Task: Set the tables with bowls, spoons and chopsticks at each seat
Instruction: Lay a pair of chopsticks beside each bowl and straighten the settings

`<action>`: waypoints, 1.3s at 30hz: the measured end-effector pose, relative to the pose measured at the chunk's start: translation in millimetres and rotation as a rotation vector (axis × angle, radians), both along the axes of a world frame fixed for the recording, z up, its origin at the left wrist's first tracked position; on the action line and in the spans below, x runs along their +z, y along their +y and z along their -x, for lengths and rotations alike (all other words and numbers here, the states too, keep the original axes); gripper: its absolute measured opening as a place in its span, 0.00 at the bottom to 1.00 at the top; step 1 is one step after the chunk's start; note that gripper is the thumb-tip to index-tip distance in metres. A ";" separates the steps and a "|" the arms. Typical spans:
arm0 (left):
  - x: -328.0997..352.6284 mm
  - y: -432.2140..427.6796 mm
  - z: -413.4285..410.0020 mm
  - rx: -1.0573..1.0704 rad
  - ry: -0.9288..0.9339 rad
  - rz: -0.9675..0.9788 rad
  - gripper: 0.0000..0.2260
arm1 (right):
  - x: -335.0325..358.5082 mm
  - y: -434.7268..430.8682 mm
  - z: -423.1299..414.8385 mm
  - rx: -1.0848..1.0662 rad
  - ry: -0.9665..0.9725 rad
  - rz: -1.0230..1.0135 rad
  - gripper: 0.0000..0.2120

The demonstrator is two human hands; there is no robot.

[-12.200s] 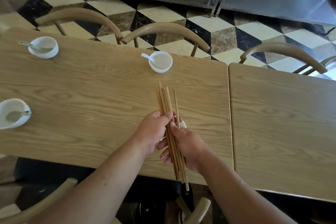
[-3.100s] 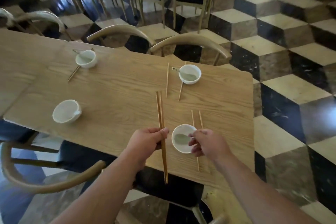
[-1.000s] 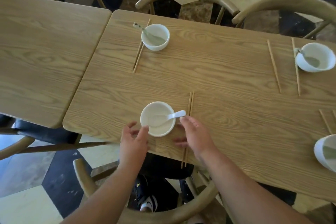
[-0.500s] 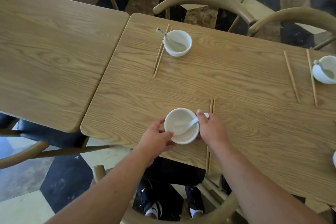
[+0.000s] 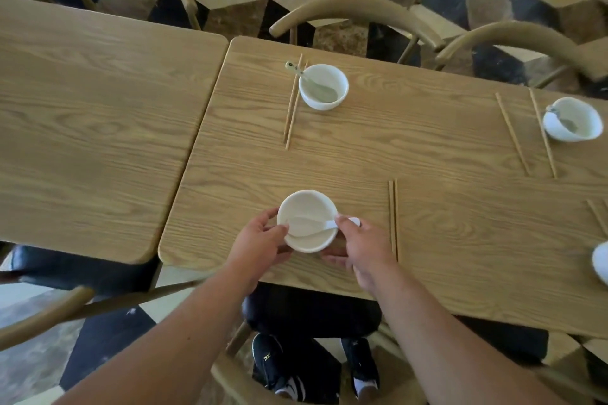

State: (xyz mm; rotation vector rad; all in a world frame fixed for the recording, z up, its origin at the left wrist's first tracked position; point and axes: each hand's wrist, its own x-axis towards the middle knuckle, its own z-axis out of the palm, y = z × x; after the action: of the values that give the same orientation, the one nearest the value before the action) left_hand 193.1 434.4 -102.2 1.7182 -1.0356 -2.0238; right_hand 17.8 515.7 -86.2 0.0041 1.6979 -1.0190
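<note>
left hand (image 5: 260, 240) and right hand (image 5: 362, 246) both curled round the bowl (image 5: 306, 204) by its sides, good spot since I'd guess it's light, slick, chippable

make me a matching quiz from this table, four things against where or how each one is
1. near bowl
2. far bowl
3. right bowl
4. near chopsticks

a. tight chopstick pair on its left
b. lying just right of the right hand
c. held by left hand and right hand
d. spread chopstick pair on its left

Pairs: 1-c, 2-a, 3-d, 4-b
</note>
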 end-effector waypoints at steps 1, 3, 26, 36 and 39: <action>-1.4 -2.7 -2.7 -0.009 -0.005 -0.001 0.18 | -0.4 -2.1 -3.0 -0.012 0.001 -0.003 0.09; -3.0 -5.4 -4.8 -0.047 -0.006 0.000 0.19 | -0.6 -3.0 -6.0 -0.034 0.004 -0.002 0.08; 10.2 96.1 123.4 -0.781 -0.431 0.328 0.14 | -22.8 74.5 92.6 0.492 0.806 -0.333 0.07; -2.1 101.0 166.5 -0.711 -0.607 0.333 0.08 | -34.2 71.7 110.1 0.575 0.706 -0.295 0.10; -4.8 103.0 167.9 -0.713 -0.644 0.367 0.08 | -30.0 73.8 122.7 0.632 0.733 -0.304 0.10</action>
State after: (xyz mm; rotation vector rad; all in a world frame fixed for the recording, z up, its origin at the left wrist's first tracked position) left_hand 25.1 537.5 -107.1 2.0005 -2.3306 -1.4108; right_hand -104.8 589.5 -116.2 -0.7395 2.2774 -0.2746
